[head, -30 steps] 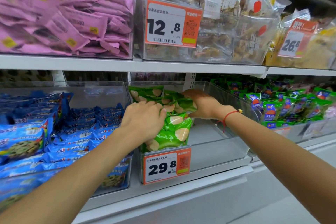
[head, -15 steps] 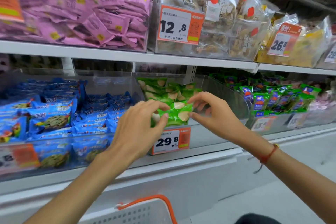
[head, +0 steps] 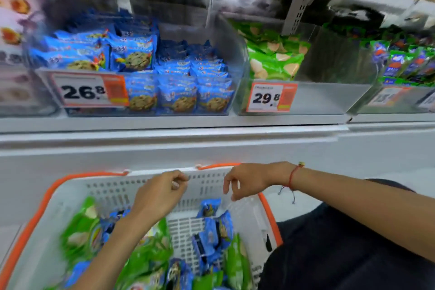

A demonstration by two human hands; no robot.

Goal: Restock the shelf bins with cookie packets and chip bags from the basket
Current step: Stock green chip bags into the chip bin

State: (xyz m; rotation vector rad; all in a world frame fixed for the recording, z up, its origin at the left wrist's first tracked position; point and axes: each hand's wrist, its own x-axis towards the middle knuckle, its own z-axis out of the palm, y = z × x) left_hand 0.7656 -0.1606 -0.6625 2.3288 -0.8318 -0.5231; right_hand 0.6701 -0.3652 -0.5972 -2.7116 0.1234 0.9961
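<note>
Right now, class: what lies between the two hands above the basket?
In the head view, only the basket's perforated white back wall shows between left hand and right hand.

Both bare forearms reach from the lower part of the frame toward its centre, the left arm rising steeply from the bottom edge left of centre and the right arm slanting in from the right edge. The left hand (head: pixel 160 195) sits just left of centre with its back to the camera, its fingers curled inward and thumb and fingertips drawn close together at its upper right. The right hand (head: pixel 247 179) is level with it just right of centre, fingers hanging loosely curled and pointing down, with a thin red string bracelet (head: pixel 292 175) around its wrist.
</note>
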